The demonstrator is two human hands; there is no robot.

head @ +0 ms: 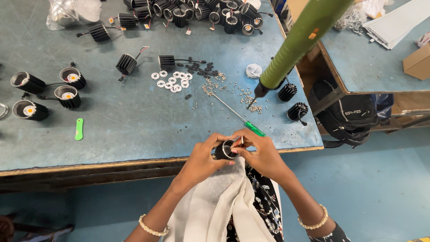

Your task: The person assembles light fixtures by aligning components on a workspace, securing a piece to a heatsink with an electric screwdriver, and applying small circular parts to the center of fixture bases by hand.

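My left hand grips a small black finned lamp housing just off the near edge of the blue-grey workbench. The fingers of my right hand pinch at the housing's open rim, touching a small part there that is too small to make out. A screwdriver with a green handle lies on the bench just beyond my hands. A green powered screwdriver hangs down over the bench's right side, its tip above scattered screws.
White rings and small black parts lie mid-bench. Several black finned housings sit at the left, the back and the right edge. A green plastic tab lies left. A black backpack rests under a second bench at right.
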